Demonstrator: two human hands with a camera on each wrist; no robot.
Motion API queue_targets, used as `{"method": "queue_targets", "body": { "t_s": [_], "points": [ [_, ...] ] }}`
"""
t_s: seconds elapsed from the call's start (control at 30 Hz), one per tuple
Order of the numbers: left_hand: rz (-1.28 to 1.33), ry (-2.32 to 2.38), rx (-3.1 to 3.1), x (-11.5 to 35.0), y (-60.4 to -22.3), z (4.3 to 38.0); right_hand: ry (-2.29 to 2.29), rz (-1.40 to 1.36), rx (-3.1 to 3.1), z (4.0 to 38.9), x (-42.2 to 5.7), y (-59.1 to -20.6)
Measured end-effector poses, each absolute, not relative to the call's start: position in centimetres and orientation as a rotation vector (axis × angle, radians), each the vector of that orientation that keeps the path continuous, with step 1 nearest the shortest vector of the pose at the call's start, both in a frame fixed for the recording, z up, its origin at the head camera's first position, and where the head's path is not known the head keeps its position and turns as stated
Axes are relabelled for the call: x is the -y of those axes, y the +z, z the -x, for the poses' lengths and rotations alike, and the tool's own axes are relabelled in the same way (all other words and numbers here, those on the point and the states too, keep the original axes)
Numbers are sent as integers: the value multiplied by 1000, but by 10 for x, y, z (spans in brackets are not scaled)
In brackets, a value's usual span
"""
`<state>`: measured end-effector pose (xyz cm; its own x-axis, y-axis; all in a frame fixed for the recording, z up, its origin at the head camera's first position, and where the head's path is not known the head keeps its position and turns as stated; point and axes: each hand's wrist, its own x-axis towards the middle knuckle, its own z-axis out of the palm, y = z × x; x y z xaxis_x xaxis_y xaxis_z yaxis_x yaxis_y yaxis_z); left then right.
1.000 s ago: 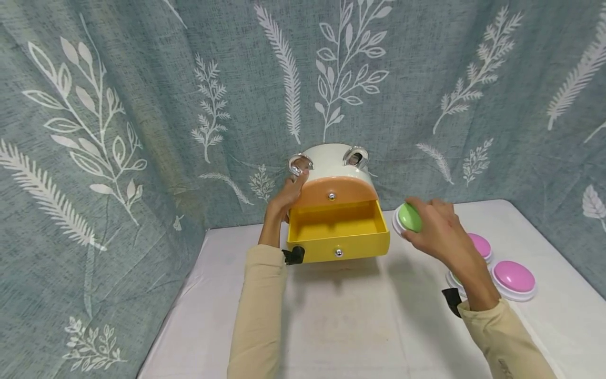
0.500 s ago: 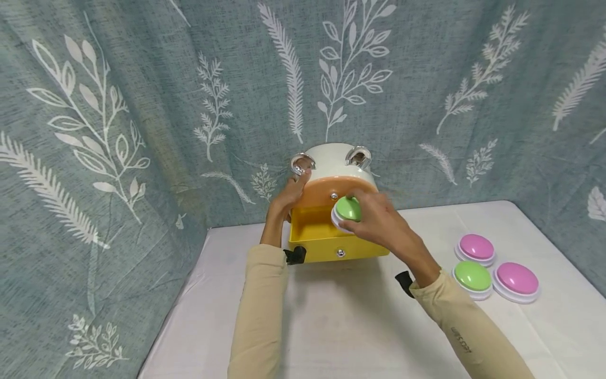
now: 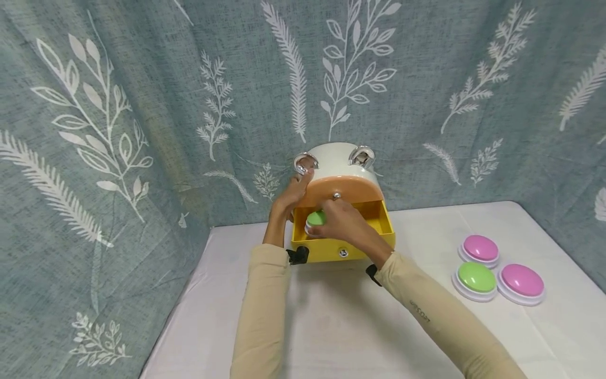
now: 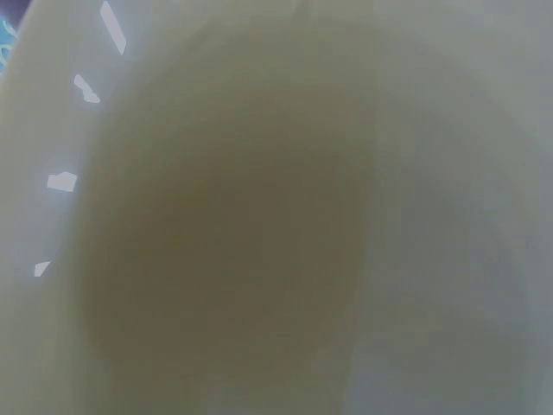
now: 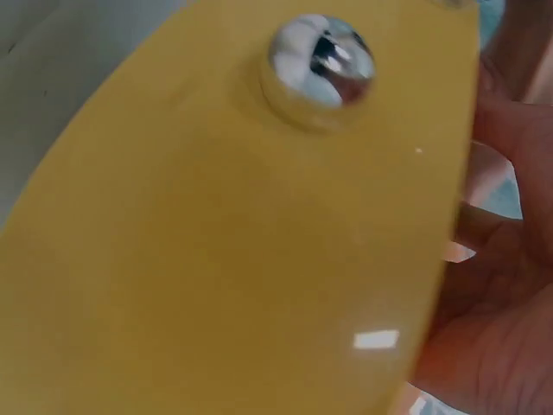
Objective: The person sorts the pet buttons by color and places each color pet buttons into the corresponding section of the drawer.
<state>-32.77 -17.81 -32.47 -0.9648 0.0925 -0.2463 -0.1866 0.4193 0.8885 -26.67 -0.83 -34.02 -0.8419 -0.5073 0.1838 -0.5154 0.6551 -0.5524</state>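
In the head view a small cabinet [image 3: 338, 160] with a rounded white top, silver ear-like rings and an orange upper drawer stands against the curtain. Its yellow lower drawer [image 3: 322, 251] is pulled out. My left hand [image 3: 290, 196] holds the cabinet's left side, thumb near the left ring; its other fingers are mostly hidden. My right hand [image 3: 343, 220] reaches inside the yellow drawer and holds a green push button [image 3: 316, 219] with a white base at the drawer's left end. The right wrist view shows the yellow drawer front [image 5: 233, 225], its silver knob [image 5: 320, 69] and part of my right hand [image 5: 510, 285].
On the white-covered table [image 3: 331, 326], to the right, lie another green button [image 3: 476, 277] and two pink buttons [image 3: 480, 247], all on white bases. A grey-green leaf-patterned curtain [image 3: 236, 105] hangs behind and to both sides. The left wrist view is filled by a pale, blurred surface.
My right hand has carried the green button leftward from the right of the cabinet, over the yellow drawer and down into its left end. My left hand has stayed on the cabinet.
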Motion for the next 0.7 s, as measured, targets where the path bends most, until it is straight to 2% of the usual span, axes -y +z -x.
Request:
{"method": "queue_targets", "body": {
  "t_s": [0.3,0.7],
  "points": [
    [83,1605,-2409,175,-325,329,845,-976,2929,281,25,-349],
    [142,1521,-2441,177,-324,327,764,-1128,2978,284,23,-345]
  ]
}}
